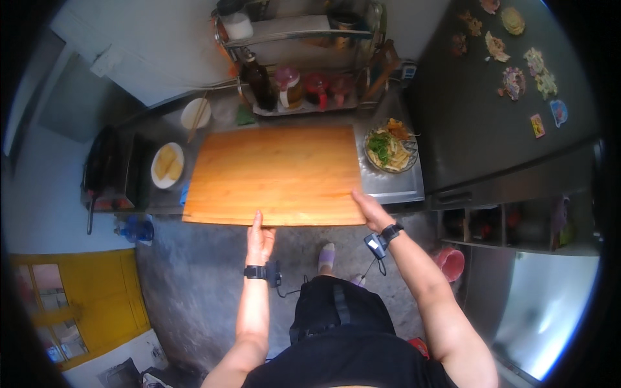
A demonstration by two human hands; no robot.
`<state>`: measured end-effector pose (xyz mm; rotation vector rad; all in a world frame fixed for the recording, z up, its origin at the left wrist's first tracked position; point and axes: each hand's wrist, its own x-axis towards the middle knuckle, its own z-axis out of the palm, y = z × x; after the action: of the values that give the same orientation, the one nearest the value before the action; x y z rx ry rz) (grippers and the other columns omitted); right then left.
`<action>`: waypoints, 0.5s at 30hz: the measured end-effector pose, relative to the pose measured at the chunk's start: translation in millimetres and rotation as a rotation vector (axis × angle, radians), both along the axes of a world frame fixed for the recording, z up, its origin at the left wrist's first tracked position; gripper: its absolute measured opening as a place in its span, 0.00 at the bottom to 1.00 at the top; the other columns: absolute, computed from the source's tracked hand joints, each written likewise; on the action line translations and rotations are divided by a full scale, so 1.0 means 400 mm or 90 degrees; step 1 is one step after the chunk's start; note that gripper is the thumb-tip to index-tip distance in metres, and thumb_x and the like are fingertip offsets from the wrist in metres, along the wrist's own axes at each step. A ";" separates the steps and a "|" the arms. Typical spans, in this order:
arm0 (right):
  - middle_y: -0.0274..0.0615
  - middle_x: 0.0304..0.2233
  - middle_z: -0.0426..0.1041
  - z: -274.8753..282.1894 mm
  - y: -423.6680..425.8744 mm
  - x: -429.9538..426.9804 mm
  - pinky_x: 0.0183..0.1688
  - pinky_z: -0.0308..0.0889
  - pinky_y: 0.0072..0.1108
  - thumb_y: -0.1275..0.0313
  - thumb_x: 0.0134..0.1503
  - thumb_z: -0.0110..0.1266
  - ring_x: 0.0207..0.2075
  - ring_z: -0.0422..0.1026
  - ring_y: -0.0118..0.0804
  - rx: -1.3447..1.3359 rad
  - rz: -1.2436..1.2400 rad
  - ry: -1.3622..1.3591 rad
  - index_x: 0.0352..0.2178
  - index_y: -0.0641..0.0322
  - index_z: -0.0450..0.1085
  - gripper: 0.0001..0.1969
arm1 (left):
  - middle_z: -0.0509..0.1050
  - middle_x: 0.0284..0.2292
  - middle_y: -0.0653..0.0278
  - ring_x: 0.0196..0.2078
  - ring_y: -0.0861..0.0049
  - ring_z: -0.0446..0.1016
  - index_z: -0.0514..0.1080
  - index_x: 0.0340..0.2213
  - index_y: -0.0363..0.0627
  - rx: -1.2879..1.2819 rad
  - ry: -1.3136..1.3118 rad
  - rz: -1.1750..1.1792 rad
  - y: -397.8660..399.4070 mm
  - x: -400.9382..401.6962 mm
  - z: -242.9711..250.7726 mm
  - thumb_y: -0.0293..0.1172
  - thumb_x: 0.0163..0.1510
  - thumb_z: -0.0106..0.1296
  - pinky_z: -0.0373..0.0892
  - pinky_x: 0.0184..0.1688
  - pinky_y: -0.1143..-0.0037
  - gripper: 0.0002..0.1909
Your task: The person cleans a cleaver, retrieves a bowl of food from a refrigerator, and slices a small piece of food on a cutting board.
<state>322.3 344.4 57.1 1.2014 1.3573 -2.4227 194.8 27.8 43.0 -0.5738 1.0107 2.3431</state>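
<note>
A large wooden cutting board (274, 174) spans the middle of the view, over the metal counter. My left hand (259, 240) grips its near edge, thumb on top and fingers underneath. At the board's near right corner my right hand (372, 209) holds the side edge, its fingers mostly hidden below. Right of the board stands a glass bowl (390, 145) of pale strips, green leaves and an orange-brown food. On the left are a white plate (168, 165) with yellow pieces and a white bowl (196, 113) with chopsticks (198, 118) across it.
Behind the board, a metal rack (305, 110) holds a dark bottle (259, 80) and lidded jugs (288, 87). A wok (102, 160) sits at the far left. A dark refrigerator (480, 121) with magnets stands right. On the floor are a water jug (137, 229) and a pink bucket (450, 264).
</note>
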 end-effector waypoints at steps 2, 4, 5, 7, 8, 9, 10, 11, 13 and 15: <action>0.49 0.47 0.76 -0.051 0.053 0.022 0.49 0.70 0.26 0.48 0.65 0.49 0.46 0.75 0.35 0.085 0.033 0.016 0.54 0.73 0.66 0.33 | 0.72 0.54 0.60 0.57 0.67 0.70 0.65 0.55 0.42 0.027 -0.034 -0.035 0.040 0.009 -0.010 0.40 0.61 0.57 0.69 0.59 0.63 0.26; 0.48 0.45 0.76 -0.046 0.064 0.024 0.45 0.71 0.26 0.46 0.64 0.49 0.43 0.75 0.35 0.121 0.074 -0.070 0.53 0.74 0.66 0.35 | 0.68 0.57 0.56 0.60 0.60 0.67 0.61 0.58 0.41 0.026 -0.070 -0.053 0.040 0.018 -0.047 0.45 0.60 0.55 0.63 0.64 0.58 0.31; 0.48 0.43 0.76 -0.043 0.068 0.026 0.40 0.72 0.27 0.44 0.63 0.48 0.41 0.75 0.35 0.160 0.109 -0.153 0.53 0.74 0.66 0.36 | 0.66 0.59 0.54 0.61 0.58 0.65 0.60 0.59 0.40 0.020 -0.094 -0.056 0.040 0.022 -0.063 0.46 0.60 0.55 0.61 0.65 0.57 0.33; 0.46 0.39 0.76 -0.032 0.066 0.039 0.33 0.71 0.27 0.42 0.63 0.48 0.35 0.75 0.34 0.188 0.129 -0.169 0.50 0.73 0.69 0.37 | 0.64 0.60 0.54 0.62 0.58 0.64 0.58 0.60 0.40 0.028 -0.123 -0.050 0.049 0.020 -0.093 0.47 0.60 0.55 0.60 0.66 0.56 0.34; 0.44 0.37 0.76 -0.027 0.066 0.044 0.30 0.70 0.26 0.43 0.63 0.48 0.32 0.74 0.33 0.195 0.135 -0.197 0.48 0.72 0.70 0.35 | 0.63 0.61 0.53 0.63 0.57 0.63 0.57 0.61 0.40 0.034 -0.150 -0.046 0.057 0.019 -0.107 0.48 0.61 0.54 0.59 0.66 0.56 0.35; 0.43 0.35 0.76 -0.022 0.066 0.051 0.28 0.68 0.25 0.44 0.63 0.49 0.30 0.72 0.32 0.203 0.141 -0.226 0.45 0.71 0.72 0.33 | 0.63 0.61 0.53 0.63 0.57 0.63 0.57 0.61 0.40 0.038 -0.152 -0.050 0.059 0.019 -0.133 0.48 0.61 0.54 0.59 0.66 0.56 0.35; 0.41 0.32 0.75 -0.025 0.066 0.067 0.26 0.67 0.24 0.45 0.63 0.50 0.27 0.70 0.30 0.204 0.157 -0.200 0.43 0.71 0.73 0.31 | 0.62 0.61 0.53 0.63 0.57 0.62 0.57 0.61 0.41 0.015 -0.163 -0.068 0.056 0.019 -0.158 0.48 0.61 0.53 0.58 0.66 0.56 0.35; 0.40 0.29 0.74 -0.028 0.066 0.082 0.25 0.66 0.23 0.47 0.62 0.52 0.25 0.68 0.29 0.207 0.171 -0.175 0.40 0.70 0.75 0.29 | 0.62 0.61 0.53 0.64 0.57 0.61 0.56 0.62 0.41 -0.006 -0.173 -0.088 0.052 0.020 -0.182 0.48 0.62 0.53 0.58 0.67 0.56 0.35; 0.32 0.22 0.68 -0.059 0.063 0.090 0.23 0.62 0.22 0.53 0.62 0.56 0.20 0.63 0.26 0.217 0.160 -0.182 0.39 0.69 0.75 0.24 | 0.62 0.61 0.54 0.63 0.58 0.62 0.58 0.61 0.41 0.007 -0.194 -0.085 0.034 0.012 -0.236 0.46 0.64 0.51 0.60 0.66 0.56 0.32; 0.34 0.23 0.70 -0.079 0.092 0.116 0.23 0.62 0.22 0.53 0.60 0.58 0.21 0.64 0.25 0.209 0.184 -0.159 0.39 0.70 0.75 0.24 | 0.65 0.59 0.54 0.62 0.58 0.64 0.61 0.58 0.40 0.003 -0.214 -0.069 0.027 0.016 -0.248 0.43 0.64 0.51 0.63 0.63 0.57 0.28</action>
<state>368.5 381.1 25.6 1.2228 1.7500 -1.8391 201.1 38.8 -56.2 -0.8553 0.8573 2.0642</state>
